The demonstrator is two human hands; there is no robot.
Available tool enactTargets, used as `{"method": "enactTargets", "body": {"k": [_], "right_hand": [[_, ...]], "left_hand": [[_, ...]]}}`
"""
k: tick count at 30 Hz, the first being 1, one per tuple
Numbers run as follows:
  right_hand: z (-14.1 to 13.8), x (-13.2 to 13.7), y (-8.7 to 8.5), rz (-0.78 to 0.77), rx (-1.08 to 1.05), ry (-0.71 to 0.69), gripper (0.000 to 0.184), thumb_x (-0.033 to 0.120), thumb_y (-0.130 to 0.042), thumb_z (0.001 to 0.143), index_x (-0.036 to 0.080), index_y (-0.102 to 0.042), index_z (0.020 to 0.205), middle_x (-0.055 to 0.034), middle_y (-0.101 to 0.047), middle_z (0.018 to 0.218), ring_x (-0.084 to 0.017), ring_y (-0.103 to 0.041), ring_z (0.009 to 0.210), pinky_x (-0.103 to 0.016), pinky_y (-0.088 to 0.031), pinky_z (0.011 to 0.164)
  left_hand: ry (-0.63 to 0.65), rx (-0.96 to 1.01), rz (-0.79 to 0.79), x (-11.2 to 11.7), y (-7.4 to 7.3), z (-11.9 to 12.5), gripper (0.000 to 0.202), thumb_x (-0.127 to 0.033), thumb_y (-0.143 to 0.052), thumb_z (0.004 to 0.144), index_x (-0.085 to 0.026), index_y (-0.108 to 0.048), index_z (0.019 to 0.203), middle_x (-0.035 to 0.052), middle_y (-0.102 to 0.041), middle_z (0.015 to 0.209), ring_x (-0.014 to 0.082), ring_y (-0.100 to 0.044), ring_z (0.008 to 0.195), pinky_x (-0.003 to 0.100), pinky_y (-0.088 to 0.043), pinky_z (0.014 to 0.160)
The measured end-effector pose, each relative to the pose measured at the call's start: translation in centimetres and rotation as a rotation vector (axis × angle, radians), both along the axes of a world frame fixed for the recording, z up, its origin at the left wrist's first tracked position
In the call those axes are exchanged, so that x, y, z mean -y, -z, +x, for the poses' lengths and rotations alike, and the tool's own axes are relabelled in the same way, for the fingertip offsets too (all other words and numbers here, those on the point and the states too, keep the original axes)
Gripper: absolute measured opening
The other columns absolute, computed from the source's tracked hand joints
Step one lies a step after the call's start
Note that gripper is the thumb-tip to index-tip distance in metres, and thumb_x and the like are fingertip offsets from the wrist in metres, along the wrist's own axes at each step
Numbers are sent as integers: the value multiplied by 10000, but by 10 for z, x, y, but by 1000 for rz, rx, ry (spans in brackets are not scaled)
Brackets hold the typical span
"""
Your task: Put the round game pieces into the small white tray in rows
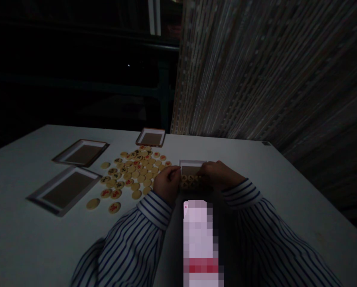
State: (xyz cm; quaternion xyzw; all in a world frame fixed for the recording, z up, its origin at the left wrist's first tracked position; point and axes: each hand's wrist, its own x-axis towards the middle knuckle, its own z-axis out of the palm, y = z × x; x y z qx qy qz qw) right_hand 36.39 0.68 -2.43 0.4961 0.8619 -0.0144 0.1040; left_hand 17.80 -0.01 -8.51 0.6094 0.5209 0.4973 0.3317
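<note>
A small open box (194,162) with a pale rim stands before me, with several round wooden xiangqi pieces (190,181) in rows at its near end. My left hand (167,184) is closed at the box's left side, its curled fingers against the rim. Over the right side of the box, my right hand (219,174) bends its fingers down and together; whatever is in them is hidden. Left of my left hand lies a loose spread of xiangqi pieces (138,174), some face up with red or black characters, others blank side up.
On the white table (226,149) are three more shallow boxes or lids: one at the back (150,137), one at the left (81,153), one nearer (65,190). A bright blurred screen (198,239) is between my forearms. A string curtain (226,71) hangs behind.
</note>
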Motion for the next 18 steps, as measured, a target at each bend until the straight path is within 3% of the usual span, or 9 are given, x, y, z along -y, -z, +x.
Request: {"method": "enactTargets", "body": {"k": [18], "right_hand": [[2, 0, -3, -32, 4, 28, 251, 265, -447, 790, 210, -646, 932, -82, -632, 984, -211, -556, 930, -294, -373, 692]], "left_hand": [[-10, -61, 16, -2, 5, 1, 208, -271, -521, 737, -149, -651, 843, 58, -659, 788, 153, -598, 713, 282, -475, 673]]}}
